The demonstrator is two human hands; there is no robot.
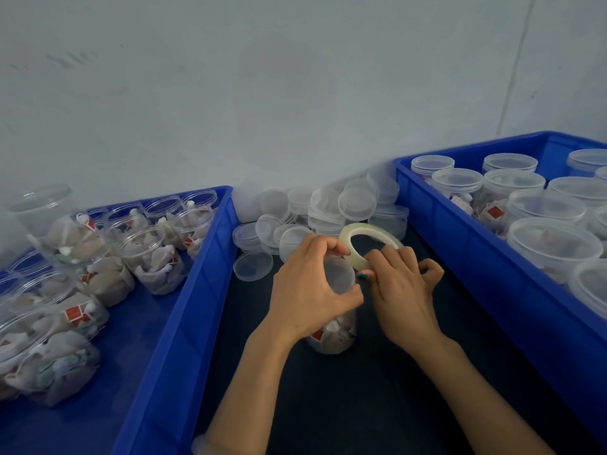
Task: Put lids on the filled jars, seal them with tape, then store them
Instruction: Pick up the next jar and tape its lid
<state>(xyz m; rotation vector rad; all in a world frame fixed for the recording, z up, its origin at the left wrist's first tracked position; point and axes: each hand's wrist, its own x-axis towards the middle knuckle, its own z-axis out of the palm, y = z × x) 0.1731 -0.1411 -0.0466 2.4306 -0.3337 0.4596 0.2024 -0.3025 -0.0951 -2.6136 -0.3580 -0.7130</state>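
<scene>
A dark surface [361,395] runs between two blue crates under a pale, scuffed wall [262,93]. At its centre stands the filled jar [338,334], lid on, clasped by the left grip [305,290]. The right grip [404,290] pinches the tape roll [356,259] against the lid's edge. Loose lids [325,208] pile up at 12 o'clock. The left crate [203,267], at 9 o'clock, holds open jars. The right crate [460,231], at 3 o'clock, holds lidded ones.
</scene>
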